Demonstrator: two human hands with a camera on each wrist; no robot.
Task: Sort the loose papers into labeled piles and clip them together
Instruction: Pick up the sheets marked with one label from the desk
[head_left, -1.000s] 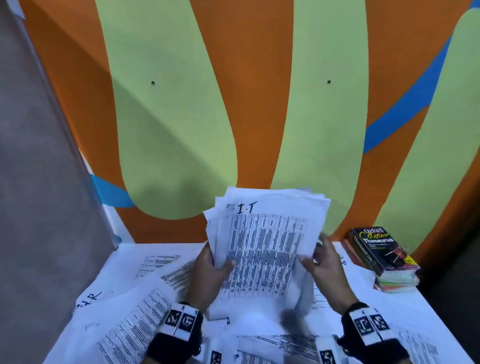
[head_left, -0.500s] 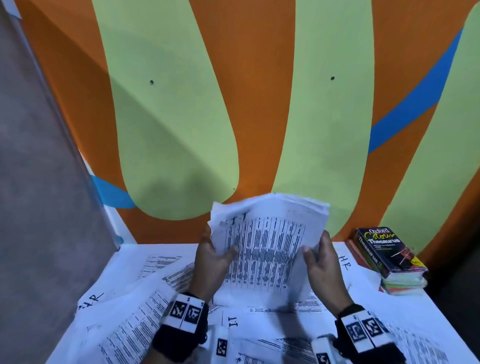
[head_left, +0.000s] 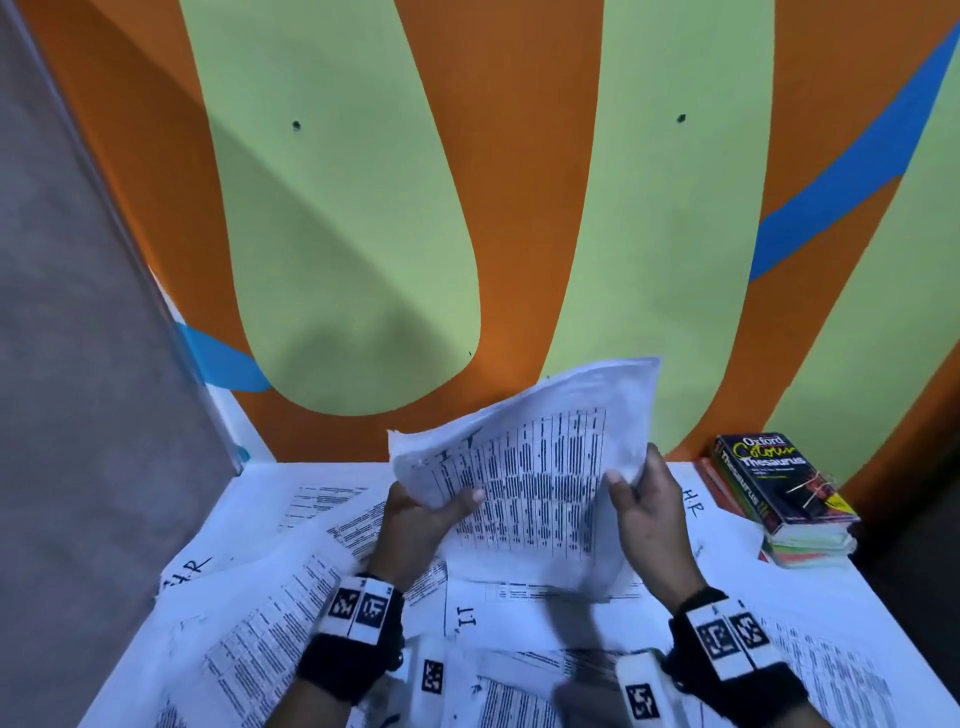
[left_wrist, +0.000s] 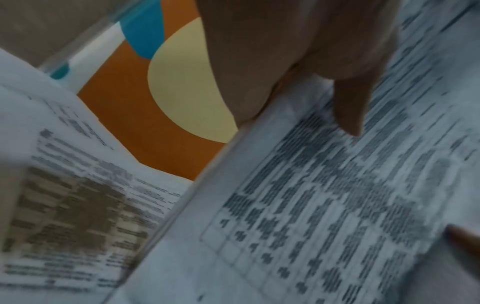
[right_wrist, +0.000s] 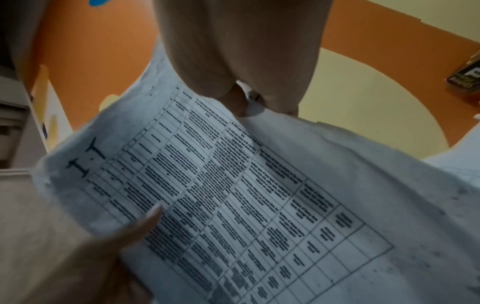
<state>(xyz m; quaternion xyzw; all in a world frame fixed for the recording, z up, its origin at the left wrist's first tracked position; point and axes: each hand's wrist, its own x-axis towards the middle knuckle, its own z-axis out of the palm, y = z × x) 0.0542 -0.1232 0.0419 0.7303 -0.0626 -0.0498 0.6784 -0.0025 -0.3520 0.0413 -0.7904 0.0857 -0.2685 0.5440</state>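
Note:
I hold a bundle of printed sheets (head_left: 540, 478) upright above the table, its top page a table of text with "I.T" handwritten at the top (right_wrist: 85, 158). My left hand (head_left: 421, 514) grips the bundle's left edge, thumb on the front. My right hand (head_left: 644, 499) pinches the right edge, thumb on the front and fingers behind. The bundle leans, its top left corner drooping forward. In the left wrist view the thumb (left_wrist: 348, 107) lies on the printed page (left_wrist: 324, 195). Loose printed papers (head_left: 249, 623) cover the white table below, some marked "H.R" (head_left: 189, 569) and one "I.T" (head_left: 464, 618).
A stack of books with an Oxford Thesaurus (head_left: 779, 483) on top sits at the table's back right corner. An orange, green and blue wall (head_left: 519, 182) rises right behind the table. A grey panel (head_left: 78, 415) borders the left side.
The bundle has tilted and sunk a little, its top left corner now curling forward. Both hands stayed on its edges and shifted slightly.

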